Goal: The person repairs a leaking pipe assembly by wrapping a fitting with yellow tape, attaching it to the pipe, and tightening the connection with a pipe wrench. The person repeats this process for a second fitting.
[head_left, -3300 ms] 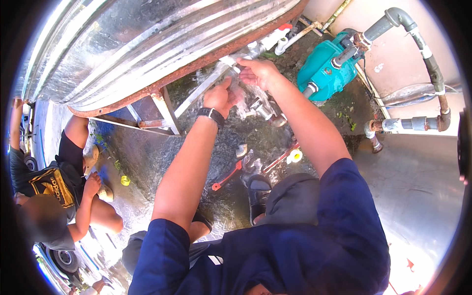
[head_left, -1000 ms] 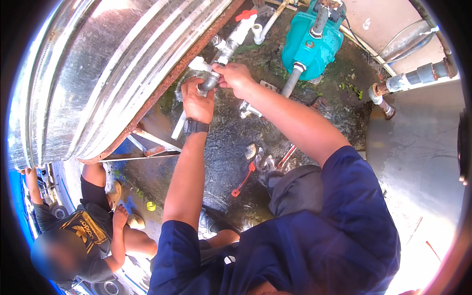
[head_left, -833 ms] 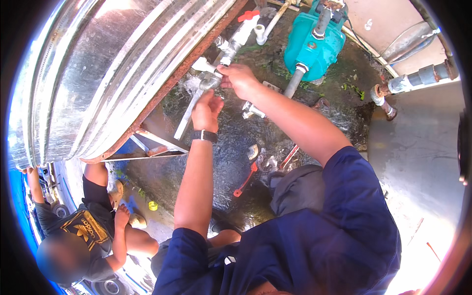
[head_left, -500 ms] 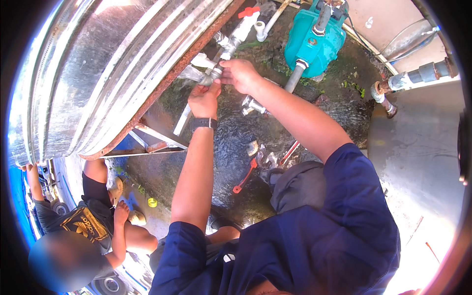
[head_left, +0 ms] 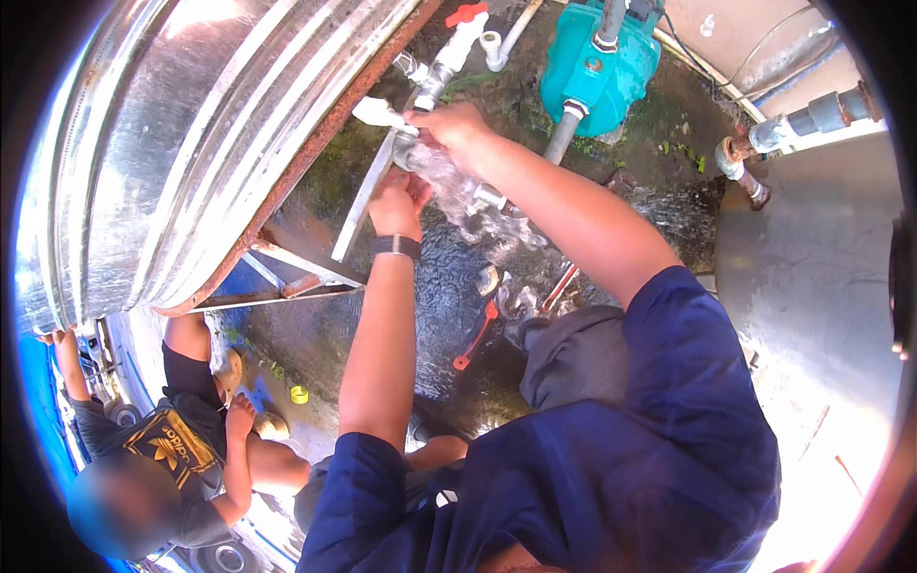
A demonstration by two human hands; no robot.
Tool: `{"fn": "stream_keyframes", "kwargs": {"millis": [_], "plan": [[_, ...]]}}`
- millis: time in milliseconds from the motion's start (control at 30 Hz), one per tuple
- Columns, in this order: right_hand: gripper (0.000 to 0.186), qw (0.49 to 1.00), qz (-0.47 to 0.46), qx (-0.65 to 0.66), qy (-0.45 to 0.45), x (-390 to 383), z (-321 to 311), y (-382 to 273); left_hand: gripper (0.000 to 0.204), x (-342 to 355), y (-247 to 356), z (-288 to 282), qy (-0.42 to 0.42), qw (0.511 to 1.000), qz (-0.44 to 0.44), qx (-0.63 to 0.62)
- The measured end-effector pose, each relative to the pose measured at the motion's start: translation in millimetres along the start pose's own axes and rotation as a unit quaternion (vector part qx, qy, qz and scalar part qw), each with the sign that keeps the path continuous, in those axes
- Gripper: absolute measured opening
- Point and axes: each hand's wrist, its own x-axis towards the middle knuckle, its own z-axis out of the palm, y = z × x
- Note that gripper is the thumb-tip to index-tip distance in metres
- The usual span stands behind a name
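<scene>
My left hand (head_left: 396, 201) is curled just below a grey pipe fitting (head_left: 405, 147), beside a long pale bar (head_left: 355, 224); what its fingers hold is hidden. My right hand (head_left: 454, 132) grips the fitting from the upper right, its fingertips partly hidden by water. A spray of water (head_left: 458, 191) pours from the fitting down and rightward between my forearms. Above are a white valve fitting (head_left: 377, 113), metal tee (head_left: 432, 86) and red-handled valve (head_left: 467, 14). A red wrench (head_left: 475, 339) lies on the wet ground.
A corrugated metal tank (head_left: 162, 153) on a rusty frame fills the upper left. A teal pump (head_left: 600, 81) with pipes stands upper right, beside a grey steel surface (head_left: 812, 267). A co-worker (head_left: 186, 444) crouches lower left, near a yellow tape roll (head_left: 299, 393).
My hands have shifted slightly from half a second ago, the right one upper-left. Water now gushes rightward from the fitting between my arms, where earlier it sprayed less, toward the left.
</scene>
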Motion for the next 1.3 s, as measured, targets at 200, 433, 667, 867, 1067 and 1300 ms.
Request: {"fn": "stream_keyframes", "kwargs": {"millis": [200, 433, 667, 867, 1067, 1300], "plan": [[0.025, 0.989, 0.058, 0.087, -0.105, -5, -16, -3, 0.052, -3, 9, 8, -0.096, 0.983, -0.115, -0.104], [0.046, 0.996, 0.027, -0.069, -0.051, -11, -14, -5, 0.035, 15, 17, 1, 0.047, 0.791, 0.324, 0.517], [0.058, 0.976, -0.050, -0.200, 0.063, -15, 4, -7, 0.048, 32, 38, -11, 0.054, 0.610, 0.504, 0.609], [0.032, 0.998, -0.001, -0.061, -0.027, -4, 0, -2, 0.051, 4, 8, -14, -0.004, 0.997, 0.025, 0.076], [0.028, 0.987, 0.076, 0.057, -0.131, 6, -18, -2, 0.085, 12, 16, -14, -0.190, 0.859, -0.306, -0.364], [0.060, 0.988, 0.080, -0.070, -0.111, -4, -18, -10, 0.067, 37, 38, -15, -0.179, 0.759, -0.415, -0.469]]}}
